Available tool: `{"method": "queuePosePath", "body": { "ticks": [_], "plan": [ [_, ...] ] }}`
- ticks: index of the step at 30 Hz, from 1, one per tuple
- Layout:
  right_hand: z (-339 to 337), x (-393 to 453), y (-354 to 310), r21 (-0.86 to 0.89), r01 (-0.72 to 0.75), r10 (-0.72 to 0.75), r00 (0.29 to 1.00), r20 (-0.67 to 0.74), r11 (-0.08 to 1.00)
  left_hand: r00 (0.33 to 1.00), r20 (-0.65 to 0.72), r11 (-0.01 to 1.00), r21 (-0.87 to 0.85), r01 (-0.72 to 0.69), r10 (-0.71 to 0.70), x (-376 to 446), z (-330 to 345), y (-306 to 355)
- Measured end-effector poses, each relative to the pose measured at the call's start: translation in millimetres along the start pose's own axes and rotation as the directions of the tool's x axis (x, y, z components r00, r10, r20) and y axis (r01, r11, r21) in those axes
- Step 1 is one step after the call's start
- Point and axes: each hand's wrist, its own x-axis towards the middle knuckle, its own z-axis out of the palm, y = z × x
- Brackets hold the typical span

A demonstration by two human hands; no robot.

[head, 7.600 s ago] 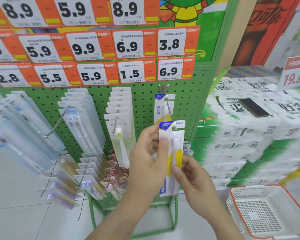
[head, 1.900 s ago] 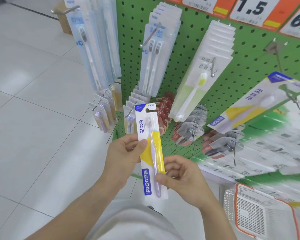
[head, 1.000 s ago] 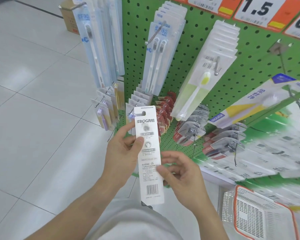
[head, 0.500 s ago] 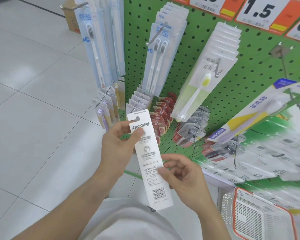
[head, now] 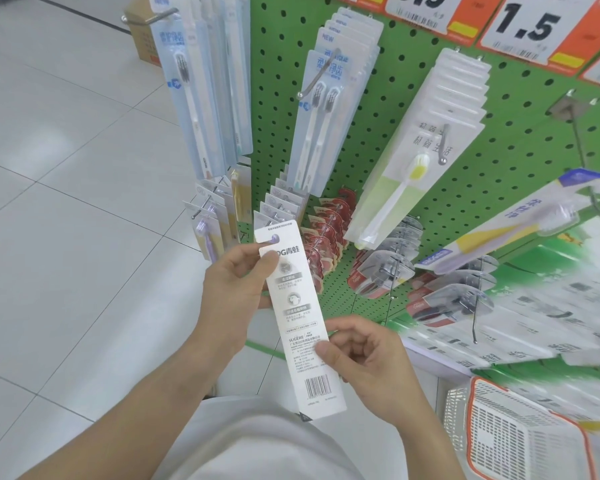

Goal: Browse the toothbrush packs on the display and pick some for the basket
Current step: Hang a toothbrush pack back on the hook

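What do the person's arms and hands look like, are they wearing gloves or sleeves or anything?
No gloves at all. Both the left hand and the right hand are bare, and so are both forearms, with no sleeves reaching them. No rings, watch or bracelet show. The fingernails are short and plain.

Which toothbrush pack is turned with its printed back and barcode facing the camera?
The white pack held in both hands; every pack hanging on the green pegboard shows its front.

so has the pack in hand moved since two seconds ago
Yes: the pack has been flipped to its printed back, and its lower end has swung right, toward the basket.
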Motion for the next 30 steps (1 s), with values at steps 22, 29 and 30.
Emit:
{"method": "queuePosePath", "body": {
  "ticks": [22,29,30],
  "plan": [
    [5,4,-6,-0.101,-0.051,0.058,0.997,0.061,0.994,0.998,0.055,1.000,0.001,0.024,-0.024,7,-12,-4],
    [15,8,-10,-0.191,-0.103,0.118,0.990,0.073,0.976,0.998,0.054,0.999,0.029,-0.016,0.014,13,-24,-1],
    [18,8,-10,-0.192,-0.104,0.120,0.990,0.073,0.976,0.998,0.063,0.999,0.045,-0.021,0.018,14,-27,-2]
  ]
}}
